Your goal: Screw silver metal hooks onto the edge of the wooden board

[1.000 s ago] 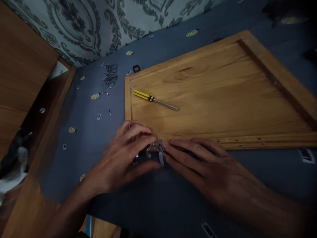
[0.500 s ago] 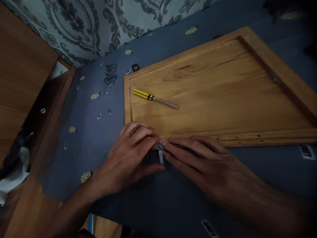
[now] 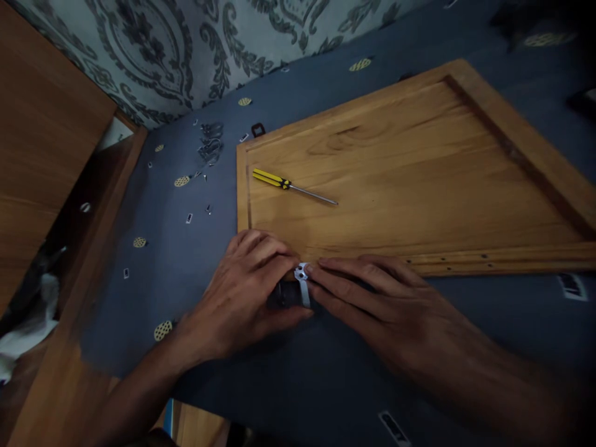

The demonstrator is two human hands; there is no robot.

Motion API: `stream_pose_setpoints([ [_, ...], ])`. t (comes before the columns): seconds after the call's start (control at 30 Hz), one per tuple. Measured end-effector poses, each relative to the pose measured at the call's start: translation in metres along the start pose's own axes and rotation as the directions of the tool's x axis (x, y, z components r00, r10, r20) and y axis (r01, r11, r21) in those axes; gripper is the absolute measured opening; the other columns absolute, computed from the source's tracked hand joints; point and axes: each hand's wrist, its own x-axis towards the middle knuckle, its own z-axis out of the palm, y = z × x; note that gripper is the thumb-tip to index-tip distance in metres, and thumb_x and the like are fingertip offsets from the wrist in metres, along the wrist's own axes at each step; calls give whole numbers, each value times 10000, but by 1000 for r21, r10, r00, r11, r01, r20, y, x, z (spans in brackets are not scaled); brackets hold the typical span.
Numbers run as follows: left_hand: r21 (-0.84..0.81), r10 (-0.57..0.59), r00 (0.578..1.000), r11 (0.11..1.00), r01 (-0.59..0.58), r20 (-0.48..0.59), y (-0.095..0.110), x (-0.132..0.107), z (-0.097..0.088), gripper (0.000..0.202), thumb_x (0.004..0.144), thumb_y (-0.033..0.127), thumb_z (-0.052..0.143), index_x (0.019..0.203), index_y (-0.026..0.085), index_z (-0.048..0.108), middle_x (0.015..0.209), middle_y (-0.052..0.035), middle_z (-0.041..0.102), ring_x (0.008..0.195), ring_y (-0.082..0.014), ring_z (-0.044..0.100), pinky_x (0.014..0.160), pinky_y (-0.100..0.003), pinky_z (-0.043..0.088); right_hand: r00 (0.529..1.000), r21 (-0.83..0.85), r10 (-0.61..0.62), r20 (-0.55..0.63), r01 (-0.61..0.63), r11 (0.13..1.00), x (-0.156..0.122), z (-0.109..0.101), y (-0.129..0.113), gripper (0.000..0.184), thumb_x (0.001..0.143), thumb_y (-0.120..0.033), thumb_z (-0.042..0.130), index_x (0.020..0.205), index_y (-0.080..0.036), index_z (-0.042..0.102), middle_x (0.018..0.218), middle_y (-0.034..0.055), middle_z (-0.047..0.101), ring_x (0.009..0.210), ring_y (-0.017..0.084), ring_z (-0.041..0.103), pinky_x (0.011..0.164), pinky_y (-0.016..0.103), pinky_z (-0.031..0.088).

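A wooden cabinet door panel (image 3: 419, 167) lies flat on a dark blue cloth (image 3: 288, 385). At its near edge, close to the left corner, both hands meet over a small silver metal hinge (image 3: 302, 284). My left hand (image 3: 246, 292) has its fingers curled round the hinge from the left, thumb below it. My right hand (image 3: 372, 298) presses its fingertips on the hinge from the right. Most of the hinge is hidden under the fingers. A yellow-and-black screwdriver (image 3: 291, 185) rests on the panel, beyond the hands.
Loose screws and small metal fittings (image 3: 209, 146) are scattered on the cloth at the far left. A wooden cupboard (image 3: 41, 161) stands on the left. Patterned wallpaper (image 3: 195, 43) runs behind. Small screw holes (image 3: 465, 257) dot the panel's near edge.
The hands stay at the panel's near edge. More of the hinge is covered by my left fingers than a second ago; only its middle strip shows now.
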Motion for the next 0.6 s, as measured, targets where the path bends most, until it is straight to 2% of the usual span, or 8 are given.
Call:
stream_pose_setpoints([
  [0.17, -2, 3, 1000, 1000, -3, -6, 0, 0, -1, 337, 856, 392, 818, 1081, 196, 659, 1122, -78, 711, 1071, -272, 620, 948, -465, 490, 1000, 12, -6, -11, 7, 1000, -1, 0, 1, 503, 886, 21, 456, 1293, -145, 700, 1313, 121, 737, 1272, 269, 613, 1000, 464, 521],
  [0.43, -1, -6, 1000, 1000, 6, -8, -3, -2, 3, 374, 845, 411, 839, 1064, 172, 654, 1134, -91, 700, 1080, -284, 603, 948, -476, 492, 1000, -1, -5, -6, 5, 1000, -1, 1, 1, 481, 935, 11, 409, 1283, -166, 691, 1329, 94, 734, 1273, 267, 613, 1010, 461, 514],
  [0.6, -37, -5, 1000, 999, 5, -9, -5, -3, 5, 352, 904, 465, 773, 1072, 185, 642, 1125, -88, 693, 1082, -273, 598, 951, -464, 489, 1000, -23, -5, 24, 6, 1000, 0, -2, 1, 441, 984, -8, 411, 1285, -167, 690, 1329, 82, 734, 1285, 256, 596, 1018, 453, 512],
])
